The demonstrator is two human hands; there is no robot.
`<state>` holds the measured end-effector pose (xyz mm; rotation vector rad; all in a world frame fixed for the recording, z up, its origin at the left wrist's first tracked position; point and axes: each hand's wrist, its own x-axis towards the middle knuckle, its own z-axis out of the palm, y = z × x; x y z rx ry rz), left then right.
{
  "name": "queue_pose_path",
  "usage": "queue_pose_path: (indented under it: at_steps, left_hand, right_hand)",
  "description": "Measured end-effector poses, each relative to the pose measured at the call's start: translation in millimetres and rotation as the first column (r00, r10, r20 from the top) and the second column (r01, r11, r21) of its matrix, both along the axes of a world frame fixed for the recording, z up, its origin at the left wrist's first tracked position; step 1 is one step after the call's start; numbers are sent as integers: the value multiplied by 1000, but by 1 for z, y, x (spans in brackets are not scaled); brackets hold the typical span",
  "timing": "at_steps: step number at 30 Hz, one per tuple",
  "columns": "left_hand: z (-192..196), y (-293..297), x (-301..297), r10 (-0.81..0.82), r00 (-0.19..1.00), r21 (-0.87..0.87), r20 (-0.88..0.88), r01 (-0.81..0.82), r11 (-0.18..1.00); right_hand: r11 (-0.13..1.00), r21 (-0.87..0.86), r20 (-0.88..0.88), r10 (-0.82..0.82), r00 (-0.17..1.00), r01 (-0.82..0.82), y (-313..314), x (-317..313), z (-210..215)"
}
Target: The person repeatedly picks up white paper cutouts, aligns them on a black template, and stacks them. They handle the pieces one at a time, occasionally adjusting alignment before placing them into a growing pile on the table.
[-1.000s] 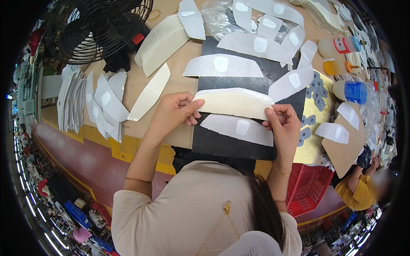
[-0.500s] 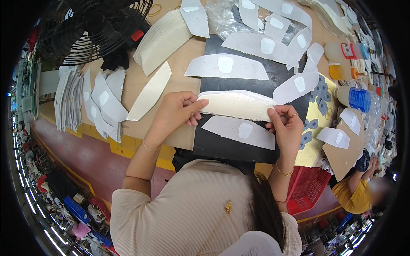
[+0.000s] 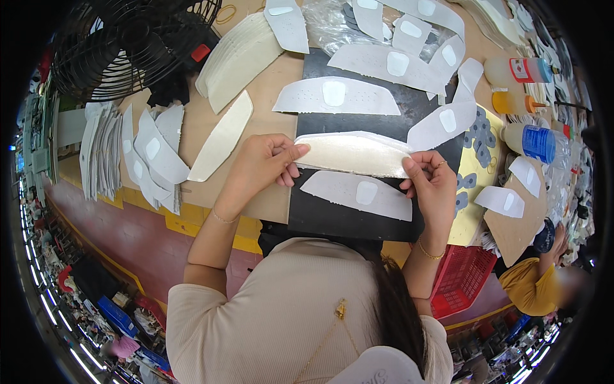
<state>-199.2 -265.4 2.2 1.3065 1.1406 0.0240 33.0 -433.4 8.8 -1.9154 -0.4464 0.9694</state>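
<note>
Between my hands a long, curved cream panel (image 3: 352,154) is held over a black mat (image 3: 358,225), a white layer showing along its far edge. My left hand (image 3: 270,162) pinches its left end with thumb on top and fingers curled beneath. At the opposite end my right hand (image 3: 428,182) grips it the same way. Nearer to me lies a pale grey perforated panel (image 3: 339,190) with a white oval patch. Farther off on the mat rests a similar grey panel (image 3: 371,97). A single cream panel (image 3: 222,137) lies left of my left hand.
A black fan (image 3: 133,41) stands far left, near a stack of cream panels (image 3: 240,61). Patched grey panels (image 3: 163,150) overlap at the table's left edge. Bottles, including a blue-labelled one (image 3: 536,144), stand right. A red crate (image 3: 464,281) sits below; a co-worker's yellow sleeve (image 3: 527,288) shows beyond.
The cream panel has tilted slightly, its surface now catching more light. Both hands keep their hold on its ends. The whole view has shifted a little.
</note>
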Motion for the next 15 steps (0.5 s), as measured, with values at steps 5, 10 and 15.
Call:
queue_pose_path:
  at_steps: [5,10,15]
  left_hand:
    - [-2,0,-1,-2,1000,13,-3,2,1000]
    - [-1,0,-1,-3,1000,18,-7,3,1000]
    - [2,-5,0,7,1000,45,10,-7,999]
  right_hand:
    - [1000,-6,29,-11,1000,11,1,-3,0]
    - [1000,-19,59,-19,998,20,1,-6,0]
    - [998,-56,116,-36,993,43,3,-11,1]
